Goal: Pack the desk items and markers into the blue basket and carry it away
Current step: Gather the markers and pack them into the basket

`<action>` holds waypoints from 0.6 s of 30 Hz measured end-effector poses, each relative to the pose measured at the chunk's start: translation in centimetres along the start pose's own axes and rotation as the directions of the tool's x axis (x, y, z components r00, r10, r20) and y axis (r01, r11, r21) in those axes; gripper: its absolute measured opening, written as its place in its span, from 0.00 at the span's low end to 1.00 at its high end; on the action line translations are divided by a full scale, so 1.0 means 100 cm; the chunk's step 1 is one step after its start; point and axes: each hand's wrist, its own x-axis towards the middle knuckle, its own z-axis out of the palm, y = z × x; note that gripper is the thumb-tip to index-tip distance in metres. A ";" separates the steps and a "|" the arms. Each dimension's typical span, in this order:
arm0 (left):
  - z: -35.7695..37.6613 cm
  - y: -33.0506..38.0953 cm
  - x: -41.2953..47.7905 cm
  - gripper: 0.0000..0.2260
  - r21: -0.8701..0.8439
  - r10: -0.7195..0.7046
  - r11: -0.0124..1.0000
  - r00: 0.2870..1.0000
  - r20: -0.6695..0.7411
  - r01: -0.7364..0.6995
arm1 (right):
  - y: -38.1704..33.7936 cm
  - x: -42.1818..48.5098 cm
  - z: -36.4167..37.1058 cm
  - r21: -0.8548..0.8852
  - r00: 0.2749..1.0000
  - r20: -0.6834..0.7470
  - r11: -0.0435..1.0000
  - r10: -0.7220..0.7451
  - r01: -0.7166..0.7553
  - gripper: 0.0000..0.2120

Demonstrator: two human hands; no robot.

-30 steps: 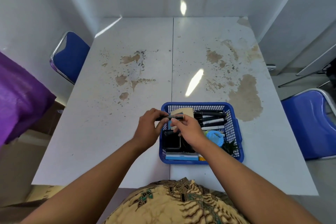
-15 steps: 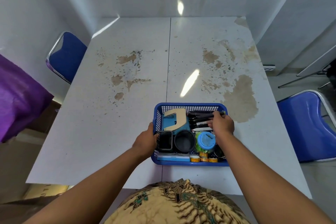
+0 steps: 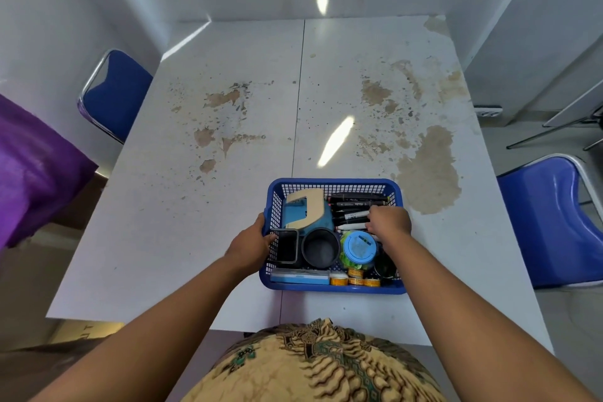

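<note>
The blue basket [image 3: 332, 180] stands on the white stained table [image 3: 182, 222] near its front edge. Inside lie several black and white markers [image 3: 354, 204] at the back right, a blue and beige hole punch [image 3: 306, 210], a black cup [image 3: 321, 248], a black phone-like item [image 3: 287, 245], a blue-lidded jar [image 3: 359, 245], orange tape rolls [image 3: 355, 281] and a flat blue box [image 3: 300, 277]. My left hand [image 3: 248, 245] grips the basket's left rim, thumb inside. My right hand [image 3: 390, 222] is in the basket, fingers curled onto the end of a white marker.
One blue chair [image 3: 114, 95] stands at the table's left, and a second blue chair [image 3: 551, 222] stands at its right. Purple cloth [image 3: 32, 166] hangs at the far left. White walls close in the table's far side.
Both hands held one marker over the basket a second ago. The left hand has since gone to the basket's left rim, and the right hand has lowered the marker among the others.
</note>
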 end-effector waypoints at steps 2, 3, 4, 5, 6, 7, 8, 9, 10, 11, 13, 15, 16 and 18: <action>0.002 0.001 0.001 0.23 -0.017 -0.025 1.000 1.000 -0.003 0.025 | -0.002 -0.006 -0.005 -0.140 0.992 0.004 0.982 -0.126 0.125 0.13; 0.003 0.001 0.002 0.23 -0.023 -0.036 0.999 0.999 -0.005 0.036 | -0.004 -0.010 -0.006 -0.207 0.982 0.008 0.960 -0.190 0.187 0.12; 0.003 0.001 0.003 0.23 -0.027 -0.043 0.999 0.999 -0.007 0.043 | -0.005 -0.011 -0.008 -0.258 0.970 0.010 0.936 -0.243 0.238 0.11; 0.004 0.001 0.004 0.22 -0.032 -0.045 0.999 0.999 -0.011 0.044 | -0.004 -0.011 -0.009 -0.284 0.957 0.011 0.917 -0.289 0.281 0.11; 0.004 0.001 0.005 0.22 -0.039 -0.050 0.998 0.999 -0.013 0.049 | -0.004 -0.012 -0.010 -0.293 0.944 0.009 0.902 -0.330 0.318 0.11; 0.005 0.001 0.007 0.22 -0.053 -0.056 0.997 0.998 -0.016 0.055 | -0.004 -0.014 -0.011 -0.285 0.930 0.008 0.891 -0.368 0.355 0.10; 0.004 0.000 0.007 0.22 -0.068 -0.061 0.996 0.998 -0.018 0.060 | -0.003 -0.015 -0.010 -0.272 0.913 0.005 0.878 -0.407 0.393 0.10; 0.006 -0.001 0.009 0.22 -0.081 -0.066 0.995 0.998 -0.020 0.064 | -0.001 -0.015 -0.012 -0.281 0.887 -0.001 0.852 -0.461 0.442 0.10; 0.007 -0.001 0.009 0.22 -0.091 -0.073 0.993 0.997 -0.023 0.071 | 0.001 -0.014 -0.014 -0.326 0.852 -0.005 0.806 -0.524 0.494 0.11; 0.008 -0.003 0.010 0.23 -0.102 -0.078 0.992 0.997 -0.027 0.075 | 0.004 -0.013 -0.017 -0.399 0.807 -0.008 0.742 -0.590 0.539 0.12; 0.011 -0.002 0.011 0.23 -0.142 -0.091 0.986 0.995 -0.032 0.086 | 0.011 -0.009 -0.022 -0.556 0.717 -0.011 0.600 -0.697 0.576 0.18; 0.013 -0.001 0.011 0.22 -0.201 -0.110 0.974 0.993 -0.037 0.100 | 0.019 -0.005 -0.027 -0.643 0.692 -0.028 0.543 -0.721 0.540 0.26; 0.014 0.001 0.010 0.22 -0.224 -0.120 0.969 0.992 -0.043 0.108 | 0.023 -0.004 -0.028 -0.661 0.714 -0.038 0.553 -0.699 0.507 0.29; 0.016 0.003 0.011 0.23 -0.239 -0.139 0.964 0.988 -0.072 0.119 | 0.030 -0.003 -0.030 -0.668 0.780 -0.045 0.599 -0.624 0.441 0.33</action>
